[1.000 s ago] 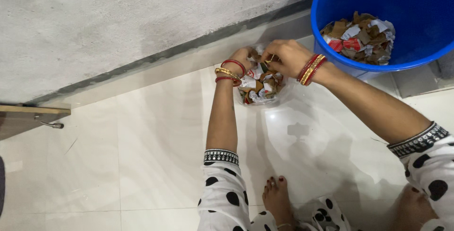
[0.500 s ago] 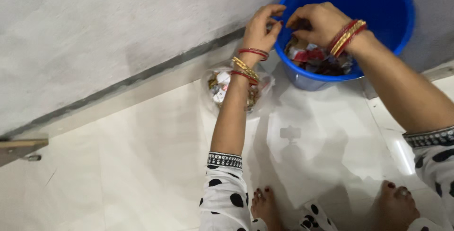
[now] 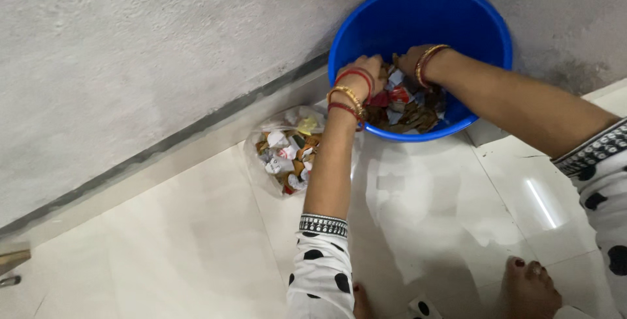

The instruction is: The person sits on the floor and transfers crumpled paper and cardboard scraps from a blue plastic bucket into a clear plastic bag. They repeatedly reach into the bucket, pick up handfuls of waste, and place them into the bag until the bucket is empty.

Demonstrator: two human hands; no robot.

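A blue plastic bucket [image 3: 424,15] stands on the floor against the wall, with torn paper and cardboard scraps [image 3: 408,110] in its bottom. Both my hands reach down into it. My left hand [image 3: 367,69], with red and gold bangles on the wrist, is curled over scraps near the bucket's left rim. My right hand [image 3: 406,60] presses into the pile just beside it, its fingers hidden among the scraps. Left of my left forearm, a clear plastic bag [image 3: 285,152] holding more scraps lies on the floor; neither hand touches it.
A rough grey wall [image 3: 144,51] with a dark strip at its base runs behind the bucket and bag. The floor is glossy white tile [image 3: 418,214]. My bare foot [image 3: 532,286] shows at the bottom right, and a wooden door corner [image 3: 10,260] at the far left.
Both hands went from the bag on the floor up over the bucket, then down into its scraps. The view shifted, so bucket and bag sit further left.
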